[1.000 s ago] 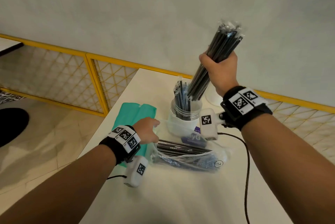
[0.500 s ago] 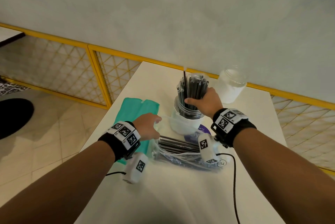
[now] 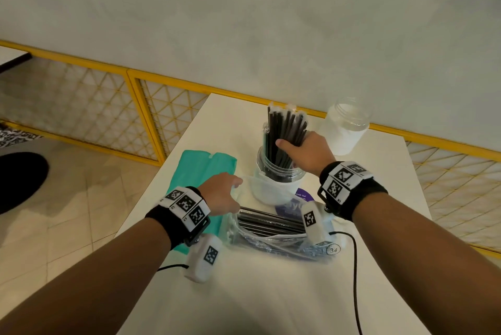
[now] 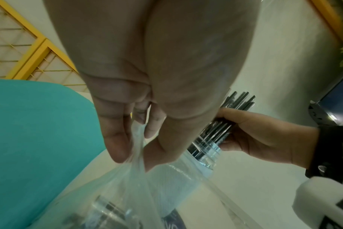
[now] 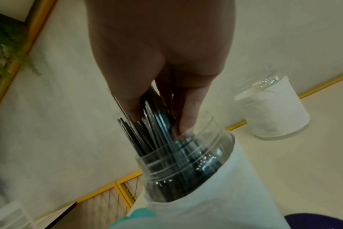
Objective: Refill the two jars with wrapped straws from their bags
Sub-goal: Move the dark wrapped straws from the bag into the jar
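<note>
Both arms out, both hands busy.
Left hand [image 3: 221, 193] low, fingers [image 4: 116, 139] pinching thin plastic; right hand [image 3: 309, 154] raised a bit further out, curled round a dark bundle.

Straw bundle [image 3: 286, 134] now down inside jar [image 3: 279, 177].

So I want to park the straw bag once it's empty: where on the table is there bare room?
Bare table lies nearest you, below the straw bag, and right of the cable. It is crowded around the full jar, teal bag and empty jar.
</note>
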The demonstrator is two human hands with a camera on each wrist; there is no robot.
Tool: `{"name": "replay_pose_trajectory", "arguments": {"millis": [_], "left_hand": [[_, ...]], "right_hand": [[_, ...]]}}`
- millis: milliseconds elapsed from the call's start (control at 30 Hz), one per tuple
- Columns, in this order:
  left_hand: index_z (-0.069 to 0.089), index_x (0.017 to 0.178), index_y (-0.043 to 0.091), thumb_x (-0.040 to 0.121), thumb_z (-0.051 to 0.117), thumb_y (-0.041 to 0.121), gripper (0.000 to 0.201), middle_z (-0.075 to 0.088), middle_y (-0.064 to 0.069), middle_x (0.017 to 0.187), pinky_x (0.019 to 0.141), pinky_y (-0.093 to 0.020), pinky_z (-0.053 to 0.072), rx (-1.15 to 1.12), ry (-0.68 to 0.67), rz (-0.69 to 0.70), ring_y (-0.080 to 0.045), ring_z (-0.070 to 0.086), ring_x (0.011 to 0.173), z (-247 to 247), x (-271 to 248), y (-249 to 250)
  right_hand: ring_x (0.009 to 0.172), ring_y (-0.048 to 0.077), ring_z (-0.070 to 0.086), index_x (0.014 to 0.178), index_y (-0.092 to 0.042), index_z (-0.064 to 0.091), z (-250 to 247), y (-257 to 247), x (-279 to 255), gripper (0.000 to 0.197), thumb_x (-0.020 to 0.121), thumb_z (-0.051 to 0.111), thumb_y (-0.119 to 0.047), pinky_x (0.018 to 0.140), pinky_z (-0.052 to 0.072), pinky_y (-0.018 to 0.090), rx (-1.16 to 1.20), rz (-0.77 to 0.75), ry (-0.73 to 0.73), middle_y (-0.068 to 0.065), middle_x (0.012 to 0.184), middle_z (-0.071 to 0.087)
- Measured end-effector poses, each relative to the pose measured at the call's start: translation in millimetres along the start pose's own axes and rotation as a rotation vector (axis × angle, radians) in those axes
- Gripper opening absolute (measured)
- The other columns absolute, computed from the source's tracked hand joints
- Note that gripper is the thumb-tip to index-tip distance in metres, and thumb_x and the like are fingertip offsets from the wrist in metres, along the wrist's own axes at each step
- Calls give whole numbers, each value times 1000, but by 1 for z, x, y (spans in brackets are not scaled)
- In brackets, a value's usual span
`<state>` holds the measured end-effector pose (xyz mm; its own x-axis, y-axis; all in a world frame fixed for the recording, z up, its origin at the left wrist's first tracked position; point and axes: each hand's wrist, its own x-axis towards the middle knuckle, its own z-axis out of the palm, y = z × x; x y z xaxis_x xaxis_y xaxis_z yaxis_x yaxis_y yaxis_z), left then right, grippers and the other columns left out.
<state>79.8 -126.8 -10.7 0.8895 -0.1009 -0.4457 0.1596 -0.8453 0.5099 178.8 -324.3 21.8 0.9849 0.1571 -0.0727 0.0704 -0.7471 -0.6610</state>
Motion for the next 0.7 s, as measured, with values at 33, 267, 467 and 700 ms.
{"name": "replay_pose_trajectory", "arguments": {"millis": [33,267,467,700], "left_hand": [[34,148,12,85,66,14,71,41,-6,149,101,-27,39,-2,-1,-1,-24,49,128,0,0,0],[35,148,13,84,67,13,71,42,-5,148,101,-29,40,-15,0,-5,-24,50,127,1,-1,0],[34,148,11,84,67,12,72,42,-6,149,103,-28,40,-28,1,2,-23,49,129,1,-4,-2],[35,148,11,84,68,13,72,41,-8,149,105,-30,39,-35,14,10,-24,49,130,3,-6,-2]], "right_hand": [[82,25,70,95,-8,71,0,1,1,45,87,62,-52,84,55,34,-1,-14,14,5,78,70],[108,19,59,126,-23,57,13,-3,-5,99,45,76,-77,97,50,33,-170,-73,-137,-1,116,64],[99,21,57,120,-14,37,8,-12,-4,86,56,92,-31,75,49,27,170,-42,67,4,115,54],[104,24,61,121,-11,57,17,-13,-10,46,82,75,-27,81,42,26,68,-86,45,6,117,64]]}}
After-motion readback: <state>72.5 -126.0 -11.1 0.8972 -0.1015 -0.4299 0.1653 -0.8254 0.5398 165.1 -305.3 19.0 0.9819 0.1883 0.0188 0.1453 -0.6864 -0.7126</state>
